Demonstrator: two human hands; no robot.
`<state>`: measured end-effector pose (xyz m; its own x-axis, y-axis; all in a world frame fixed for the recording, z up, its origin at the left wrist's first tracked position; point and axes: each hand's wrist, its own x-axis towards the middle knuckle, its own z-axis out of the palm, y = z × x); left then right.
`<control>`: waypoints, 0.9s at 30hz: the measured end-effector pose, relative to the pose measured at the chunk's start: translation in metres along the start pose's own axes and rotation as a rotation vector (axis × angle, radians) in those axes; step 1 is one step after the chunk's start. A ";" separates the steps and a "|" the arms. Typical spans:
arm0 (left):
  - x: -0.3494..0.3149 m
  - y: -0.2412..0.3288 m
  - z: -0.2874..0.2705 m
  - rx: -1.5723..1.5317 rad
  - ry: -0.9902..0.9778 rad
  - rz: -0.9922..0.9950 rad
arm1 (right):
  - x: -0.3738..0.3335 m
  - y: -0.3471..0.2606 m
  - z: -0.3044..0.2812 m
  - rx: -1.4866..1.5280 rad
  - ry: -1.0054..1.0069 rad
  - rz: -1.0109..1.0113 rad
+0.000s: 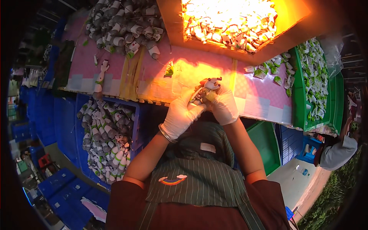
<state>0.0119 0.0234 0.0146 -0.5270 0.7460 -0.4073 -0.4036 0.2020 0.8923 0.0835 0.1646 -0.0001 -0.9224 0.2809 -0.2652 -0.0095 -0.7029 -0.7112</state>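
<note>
My left hand and my right hand, both in white gloves, meet at the front edge of the pink table. Together they hold a small white, grey and green toy figure, its top sticking up between the fingers. One such figure lies alone on the table at the left. A heap of the same figures is piled at the back left. A small green packet lies just behind my hands.
A blue crate of more figures stands below the table at my left. A lit cardboard box holds small packets at the back. Green trays with green-white packets stand right. Another person's sleeve shows at far right. Blue crates stack lower left.
</note>
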 end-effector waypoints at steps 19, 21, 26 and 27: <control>-0.003 -0.003 -0.029 -0.109 0.098 -0.064 | -0.007 -0.100 -0.129 -1.839 0.539 -0.804; -0.005 0.002 -0.028 -0.126 0.095 -0.079 | -0.005 -0.100 -0.134 -1.855 0.501 -0.870; -0.005 0.002 -0.023 -0.221 0.032 -0.082 | -0.001 -0.085 -0.133 -1.962 0.600 -0.864; -0.006 0.004 -0.023 -0.212 0.029 -0.099 | 0.000 -0.084 -0.132 -1.956 0.596 -0.864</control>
<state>-0.0042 0.0055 0.0163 -0.4965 0.7102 -0.4991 -0.6013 0.1332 0.7878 0.1351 0.3103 -0.0267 -0.7145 0.4453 0.5396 0.4047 0.8922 -0.2003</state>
